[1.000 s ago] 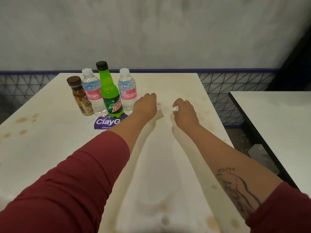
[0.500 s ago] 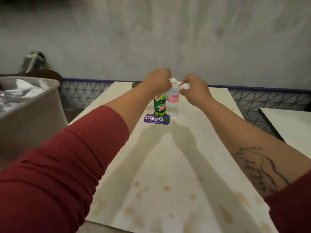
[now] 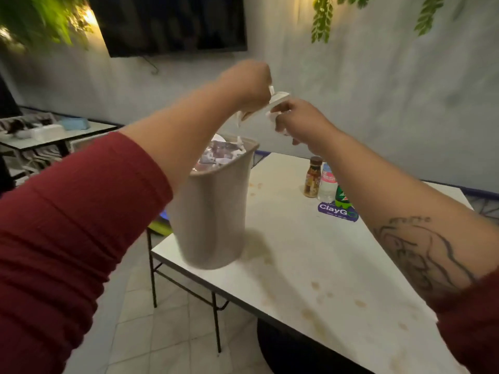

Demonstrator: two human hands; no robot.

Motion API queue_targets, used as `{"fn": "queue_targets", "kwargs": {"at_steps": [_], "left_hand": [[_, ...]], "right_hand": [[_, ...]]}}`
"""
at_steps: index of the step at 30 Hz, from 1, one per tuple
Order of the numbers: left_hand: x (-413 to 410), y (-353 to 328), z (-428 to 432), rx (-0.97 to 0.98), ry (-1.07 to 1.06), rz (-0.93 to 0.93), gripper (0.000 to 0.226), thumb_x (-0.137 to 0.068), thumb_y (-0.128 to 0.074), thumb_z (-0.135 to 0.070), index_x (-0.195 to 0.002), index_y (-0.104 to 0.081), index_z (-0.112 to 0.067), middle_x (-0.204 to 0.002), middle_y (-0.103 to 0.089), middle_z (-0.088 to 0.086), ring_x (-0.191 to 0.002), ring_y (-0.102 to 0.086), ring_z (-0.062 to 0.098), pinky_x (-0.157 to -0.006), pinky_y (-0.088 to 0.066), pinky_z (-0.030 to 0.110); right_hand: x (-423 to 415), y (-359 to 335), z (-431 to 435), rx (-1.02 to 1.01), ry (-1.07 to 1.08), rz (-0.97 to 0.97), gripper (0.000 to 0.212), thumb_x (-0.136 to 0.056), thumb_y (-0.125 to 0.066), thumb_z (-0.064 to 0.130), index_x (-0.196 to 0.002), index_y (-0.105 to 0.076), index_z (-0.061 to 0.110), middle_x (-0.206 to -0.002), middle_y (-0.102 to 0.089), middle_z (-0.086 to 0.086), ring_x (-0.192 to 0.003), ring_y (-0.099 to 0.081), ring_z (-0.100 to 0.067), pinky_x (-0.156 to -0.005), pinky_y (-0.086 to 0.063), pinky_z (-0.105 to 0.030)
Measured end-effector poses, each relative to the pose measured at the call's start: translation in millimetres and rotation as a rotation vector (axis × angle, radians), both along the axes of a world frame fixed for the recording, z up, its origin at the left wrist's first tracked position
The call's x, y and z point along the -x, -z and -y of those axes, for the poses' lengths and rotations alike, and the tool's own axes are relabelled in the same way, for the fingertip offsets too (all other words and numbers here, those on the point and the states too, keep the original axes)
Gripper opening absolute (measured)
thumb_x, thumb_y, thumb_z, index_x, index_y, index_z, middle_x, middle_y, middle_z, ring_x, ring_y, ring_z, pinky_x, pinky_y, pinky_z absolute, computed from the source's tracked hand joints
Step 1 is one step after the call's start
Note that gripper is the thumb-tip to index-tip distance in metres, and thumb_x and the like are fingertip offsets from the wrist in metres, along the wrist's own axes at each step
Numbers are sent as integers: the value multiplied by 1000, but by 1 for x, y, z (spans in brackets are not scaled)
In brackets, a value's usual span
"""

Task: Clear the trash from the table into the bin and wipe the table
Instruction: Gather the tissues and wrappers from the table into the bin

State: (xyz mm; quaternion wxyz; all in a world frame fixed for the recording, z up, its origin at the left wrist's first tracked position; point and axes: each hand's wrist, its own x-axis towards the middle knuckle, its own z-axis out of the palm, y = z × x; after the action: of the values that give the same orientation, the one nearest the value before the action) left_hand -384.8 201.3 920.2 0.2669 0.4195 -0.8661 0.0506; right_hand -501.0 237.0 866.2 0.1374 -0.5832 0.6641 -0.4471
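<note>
Both hands are raised with fingers curled: my left hand and right hand each pinch one end of a crumpled white paper scrap, held in the air just above the mouth of a tall beige plastic bin. The bin, filled with paper and foil litter, stands at the left corner of the stained white worktop; my left forearm crosses in front of its rim. Farther right stand a brown bottle, a clear water bottle and a green soda bottle, partly hidden by my right forearm, next to a purple sticker. A dark wall screen hangs behind. Half a second earlier the hands held the scrap before the bottles, with the bin at the view's left edge; a second ago they lay on the worktop.
</note>
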Motion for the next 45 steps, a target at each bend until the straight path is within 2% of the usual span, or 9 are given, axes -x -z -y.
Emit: {"fn": "queue_targets", "kwargs": {"at_steps": [9, 13, 23, 26, 30, 34, 36, 39, 45], "left_hand": [[-95, 46, 40, -177, -156, -83, 39, -87, -48, -3, -125, -49, -12, -128, -53, 12, -114, -51, 30, -92, -43, 35], [-100, 65, 49, -183, -158, -129, 27, -85, -46, -5, -111, -55, -9, -117, -57, 13, -108, -53, 29, -82, -41, 31], [-97, 82, 63, -235, -158, 324, 34, -89, -49, -23, -119, -55, -7, -126, -53, 19, -114, -48, 35, -91, -37, 35], [-99, 72, 60, -410, -158, 343, 43, -95, -47, -27, -132, -46, -5, -134, -46, 16, -104, -42, 28, -87, -34, 32], [-100, 76, 64, -409, -135, 368, 42, -94, -49, -31, -128, -50, -7, -136, -42, 15, -114, -43, 30, -97, -36, 33], [-103, 85, 69, -373, -110, 378, 41, -93, -47, -32, -131, -48, -16, -140, -34, 16, -130, -30, 34, -105, -26, 37], [-103, 88, 71, -354, -106, 300, 48, -91, -51, -31, -136, -40, -19, -142, -30, 14, -134, -24, 32, -108, -23, 37], [-101, 91, 72, -270, -180, 119, 51, -89, -52, -27, -137, -39, -14, -140, -32, 13, -132, -26, 31, -106, -27, 41], [-108, 92, 70, -35, -286, -158, 37, -98, -36, -26, -119, -60, -7, -130, -44, 15, -121, -38, 33, -100, -32, 42]], "right_hand": [[-82, 15, 42, -3, -21, -212, 35, -79, -67, 4, -114, -63, 9, -95, -53, -3, -88, -57, -22, -84, -52, -34], [-90, 26, 46, -76, 25, -417, 28, -76, -74, 19, -102, -67, 17, -101, -63, -3, -96, -59, -20, -82, -46, -27], [-96, 32, 50, -326, 101, -775, 4, -80, -56, 21, -77, -56, 20, -69, -47, 6, -84, -47, -23, -78, -26, -31], [-96, 31, 47, -354, 71, -834, 27, -84, -52, 22, -62, -36, 22, -67, -39, 9, -86, -41, -22, -81, -23, -34], [-98, 29, 42, -367, 71, -827, 37, -88, -49, 21, -60, -25, 27, -67, -34, 9, -87, -39, -22, -83, -23, -36], [-99, 35, 49, -333, 136, -741, 23, -84, -54, 19, -66, -41, 21, -70, -43, 7, -85, -46, -21, -81, -27, -33], [-99, 37, 53, -295, 162, -682, 2, -81, -58, 19, -80, -56, 20, -79, -51, 4, -87, -50, -21, -78, -28, -31], [-98, 40, 54, -248, 193, -574, 23, -77, -60, 17, -98, -67, 18, -96, -65, 2, -99, -58, -22, -78, -37, -29], [-96, 44, 42, -110, 211, -379, 22, -75, -58, 9, -88, -74, 15, -97, -68, -5, -102, -58, -27, -83, -48, -31]]}}
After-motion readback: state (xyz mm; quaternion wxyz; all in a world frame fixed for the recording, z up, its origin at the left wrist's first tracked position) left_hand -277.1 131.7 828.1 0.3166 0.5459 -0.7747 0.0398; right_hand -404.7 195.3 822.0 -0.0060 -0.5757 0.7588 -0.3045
